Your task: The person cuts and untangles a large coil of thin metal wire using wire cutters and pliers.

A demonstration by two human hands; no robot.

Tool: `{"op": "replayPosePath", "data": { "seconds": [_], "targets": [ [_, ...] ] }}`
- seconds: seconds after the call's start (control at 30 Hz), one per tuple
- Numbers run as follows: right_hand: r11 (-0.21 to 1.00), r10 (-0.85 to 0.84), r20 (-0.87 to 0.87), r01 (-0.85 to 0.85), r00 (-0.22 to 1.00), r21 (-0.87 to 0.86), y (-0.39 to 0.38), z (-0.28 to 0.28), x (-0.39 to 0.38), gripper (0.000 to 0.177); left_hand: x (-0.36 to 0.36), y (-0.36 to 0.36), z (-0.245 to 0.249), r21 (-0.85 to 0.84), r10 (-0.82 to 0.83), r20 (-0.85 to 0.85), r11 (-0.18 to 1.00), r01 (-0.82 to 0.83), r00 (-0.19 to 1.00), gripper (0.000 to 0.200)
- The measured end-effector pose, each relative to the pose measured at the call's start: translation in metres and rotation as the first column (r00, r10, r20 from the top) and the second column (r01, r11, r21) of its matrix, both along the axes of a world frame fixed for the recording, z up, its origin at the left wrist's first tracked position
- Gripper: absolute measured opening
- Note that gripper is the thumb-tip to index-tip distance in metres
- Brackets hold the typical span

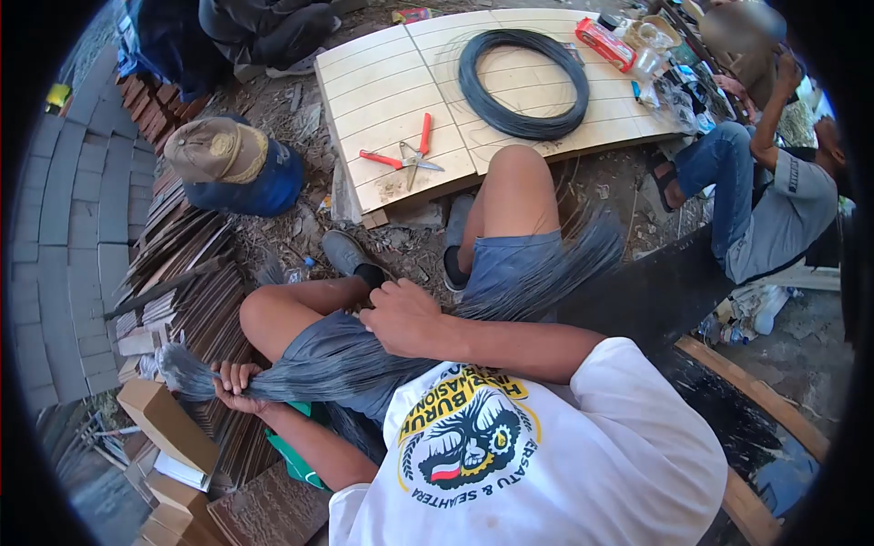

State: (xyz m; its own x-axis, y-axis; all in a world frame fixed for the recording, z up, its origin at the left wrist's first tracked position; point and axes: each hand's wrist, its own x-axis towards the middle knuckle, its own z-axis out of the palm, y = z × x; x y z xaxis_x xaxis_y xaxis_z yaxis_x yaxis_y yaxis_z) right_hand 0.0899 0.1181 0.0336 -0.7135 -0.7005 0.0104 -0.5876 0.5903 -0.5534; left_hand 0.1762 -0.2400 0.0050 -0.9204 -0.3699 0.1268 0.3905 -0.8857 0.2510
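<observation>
A thick bundle of thin grey wire strands (341,371) lies across my lap, its cut ends fanned out at the left. My left hand (238,384) is wrapped round the bundle near that end. Above my thigh, my right hand (407,318) is closed with its fingers bent together; what they pinch is hidden or too fine to make out. More loose wire strands (555,278) spread over my other thigh. On the low wooden table (382,86) ahead lie red-handled snips (408,156), blades apart, and a coil of dark wire (473,86).
A cap (217,150) rests on a blue container (273,182) at the left. Stacked flat tiles (196,300) and cardboard boxes (168,423) stand beside me. A red packet (604,45) lies on the table. Another person (774,209) sits at the right.
</observation>
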Motion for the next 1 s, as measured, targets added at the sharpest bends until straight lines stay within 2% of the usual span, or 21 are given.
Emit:
{"op": "replayPosePath", "data": {
  "seconds": [0.07,0.13,0.2,0.23,0.3,0.4,0.5,0.63,0.7,0.73,0.77,0.83,0.9,0.93,1.0],
  "targets": [
    [0.996,-0.061,-0.146,0.05,0.987,-0.077,0.019,0.016,0.002,0.01,-0.001,0.006,0.001,-0.001,0.013,0.008,1.0,-0.013,1.0,0.018],
    [0.996,-0.04,-0.228,0.02,0.973,-0.092,0.035,0.034,-0.004,0.01,-0.002,0.009,-0.001,0.059,0.025,0.019,0.998,-0.026,0.999,0.021],
    [0.98,-0.031,-0.318,-0.034,0.948,-0.196,0.042,0.051,-0.012,0.01,-0.005,0.013,-0.001,0.075,0.038,0.017,0.996,-0.039,0.999,0.022],
    [0.982,0.034,-0.313,-0.09,0.949,-0.166,0.048,0.054,-0.016,0.013,-0.005,0.012,-0.004,0.074,0.038,0.0,0.997,-0.038,0.999,0.022],
    [0.992,0.094,-0.194,-0.108,0.977,-0.065,0.06,0.059,-0.017,0.018,-0.005,0.011,-0.008,0.083,0.029,-0.029,0.996,-0.026,0.999,0.022],
    [0.993,0.101,-0.244,-0.114,0.965,-0.039,0.074,0.081,-0.02,0.018,-0.006,0.01,-0.01,0.094,0.033,-0.047,0.995,-0.029,0.998,0.022],
    [0.98,0.075,-0.144,-0.046,0.987,0.193,0.094,0.084,-0.021,0.023,-0.002,0.008,-0.013,0.124,0.041,-0.064,0.992,-0.033,0.997,0.022],
    [0.978,0.011,-0.087,0.008,0.996,0.206,0.113,0.054,-0.008,0.027,0.0,0.009,-0.013,0.112,0.058,-0.036,0.992,-0.054,0.998,0.02],
    [0.996,0.002,-0.119,0.008,0.993,0.086,0.114,0.041,0.001,0.029,-0.001,0.008,-0.012,0.107,0.051,-0.015,0.993,-0.049,0.999,0.017],
    [0.995,-0.016,0.002,0.016,1.0,0.103,0.119,0.032,0.01,0.034,-0.001,0.011,-0.008,0.11,0.059,0.0,0.992,-0.059,0.998,0.018],
    [0.989,0.001,0.024,-0.004,1.0,0.145,0.123,0.027,0.017,0.044,-0.001,0.007,-0.009,0.077,0.052,0.005,0.996,-0.053,0.999,0.018],
    [0.984,0.026,-0.017,-0.022,1.0,0.174,0.128,0.02,0.029,0.071,0.001,-0.001,-0.011,0.058,0.03,0.051,0.998,-0.033,0.998,0.019],
    [0.993,0.022,-0.049,-0.016,0.999,0.114,0.133,0.02,0.035,0.086,0.002,-0.019,-0.017,0.041,-0.011,0.132,0.999,0.006,0.991,0.02],
    [0.989,-0.056,-0.047,0.062,0.997,0.131,0.136,0.021,0.036,0.086,0.001,-0.027,-0.017,0.015,-0.03,0.173,0.999,0.028,0.985,0.023],
    [0.979,0.044,-0.052,-0.033,0.998,0.202,0.138,0.023,0.036,0.093,-0.001,-0.06,-0.027,0.019,-0.008,0.365,1.0,0.001,0.931,0.022]
  ]
}}
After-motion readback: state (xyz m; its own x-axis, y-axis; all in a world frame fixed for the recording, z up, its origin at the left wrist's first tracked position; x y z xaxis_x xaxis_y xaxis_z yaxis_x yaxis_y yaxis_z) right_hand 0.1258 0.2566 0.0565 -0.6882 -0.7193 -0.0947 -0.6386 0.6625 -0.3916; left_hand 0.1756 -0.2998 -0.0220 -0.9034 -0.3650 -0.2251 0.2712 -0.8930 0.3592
